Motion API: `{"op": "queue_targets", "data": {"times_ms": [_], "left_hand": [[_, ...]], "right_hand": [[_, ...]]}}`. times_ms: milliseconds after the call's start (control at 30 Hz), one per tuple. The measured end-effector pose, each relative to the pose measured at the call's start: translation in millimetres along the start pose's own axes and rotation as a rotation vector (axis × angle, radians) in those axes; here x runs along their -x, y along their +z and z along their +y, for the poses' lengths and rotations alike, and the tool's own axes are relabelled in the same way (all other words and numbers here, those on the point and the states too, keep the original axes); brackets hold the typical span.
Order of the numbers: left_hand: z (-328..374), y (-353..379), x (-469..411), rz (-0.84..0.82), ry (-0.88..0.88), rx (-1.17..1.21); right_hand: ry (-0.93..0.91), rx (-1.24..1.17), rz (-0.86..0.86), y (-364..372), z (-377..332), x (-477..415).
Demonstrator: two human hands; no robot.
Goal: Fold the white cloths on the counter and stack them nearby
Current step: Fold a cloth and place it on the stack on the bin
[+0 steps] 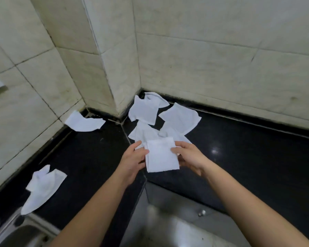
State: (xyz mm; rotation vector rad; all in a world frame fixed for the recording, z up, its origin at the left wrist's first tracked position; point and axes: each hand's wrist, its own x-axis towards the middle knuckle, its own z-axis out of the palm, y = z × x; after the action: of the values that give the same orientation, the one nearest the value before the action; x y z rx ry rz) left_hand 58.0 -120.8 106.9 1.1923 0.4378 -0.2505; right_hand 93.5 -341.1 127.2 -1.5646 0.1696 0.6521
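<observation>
Matt white cloths (161, 155) lie on a glossy black stone counter (239, 157).

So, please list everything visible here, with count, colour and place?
counter: one, black, along both walls.
sink: one, steel, bottom left.
wall tiles: many, cream, behind.
folded cloth: one, white, held above the counter.
piled cloths: about five, white, overlapping in the wall corner.
wall cloth: one, white, against the left wall.
crumpled cloth: one, white, near the sink.
left hand, right hand: two, bare, pinching the folded cloth's sides.
</observation>
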Motion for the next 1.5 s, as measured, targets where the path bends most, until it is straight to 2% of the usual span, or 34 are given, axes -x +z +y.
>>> {"op": "queue_targets", "data": {"times_ms": [100, 267, 567, 733, 1100, 1300, 1500], "left_hand": [[-5, 65, 9, -0.018, 0.095, -0.145], [-50, 221, 21, -0.117, 0.149, -0.245], [-154, 516, 65, -0.503, 0.109, -0.373], [-177, 643, 80, -0.712, 0.162, -0.44], [-218, 880, 109, -1.056, 0.106, -0.35], [-254, 985, 123, -1.065, 0.155, -0.366], [-316, 1093, 115, -0.92, 0.121, -0.368]], "right_hand": [[-0.102, -0.028, 0.063, -54, 4, 40], [-0.231, -0.129, 0.257, -191, 35, 121], [-0.253, -0.293, 0.673, -437, 109, 290], [-0.295, -0.307, 0.885, -525, 120, 355], [-0.343, -0.299, 1.353, -682, 100, 470], [-0.336, -0.303, 1.469, -780, 110, 504], [-0.286, -0.231, 1.365, -919, 139, 520]]}}
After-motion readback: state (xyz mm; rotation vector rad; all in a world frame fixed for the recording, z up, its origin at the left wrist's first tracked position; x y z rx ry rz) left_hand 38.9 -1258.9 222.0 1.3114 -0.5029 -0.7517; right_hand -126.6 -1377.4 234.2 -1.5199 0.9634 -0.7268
